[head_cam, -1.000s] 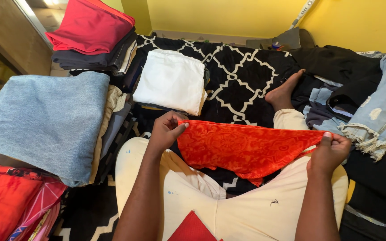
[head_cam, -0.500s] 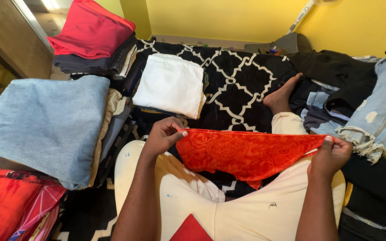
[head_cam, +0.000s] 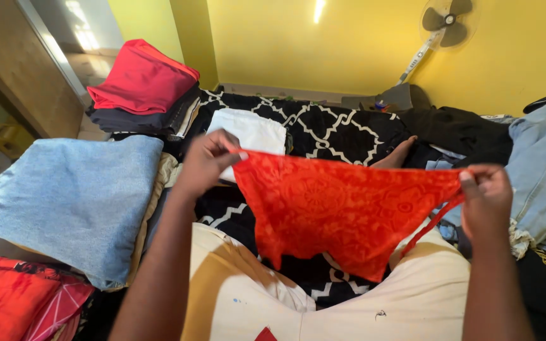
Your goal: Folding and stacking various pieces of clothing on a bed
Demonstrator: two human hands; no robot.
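Observation:
I hold an orange-red patterned cloth point(head_cam: 342, 211) stretched out in the air above my lap. My left hand point(head_cam: 205, 161) pinches its upper left corner. My right hand point(head_cam: 486, 202) grips the upper right corner, where a thin strap hangs down. The cloth droops to a point over my cream trousers point(head_cam: 248, 297). Behind it lies a black and white patterned blanket point(head_cam: 342, 129).
A folded white cloth point(head_cam: 254, 129) lies past my left hand. Folded pale blue fabric point(head_cam: 64, 202) is at the left, a red and dark stack point(head_cam: 143, 88) behind it. Red items point(head_cam: 14, 303) sit bottom left. Denim point(head_cam: 545, 170) and dark clothes point(head_cam: 462, 129) pile at the right; a fan point(head_cam: 447, 22) stands by the yellow wall.
Both hands have lifted the orange-red cloth higher and spread it wider. The view has tilted up, so the wall and the fan show.

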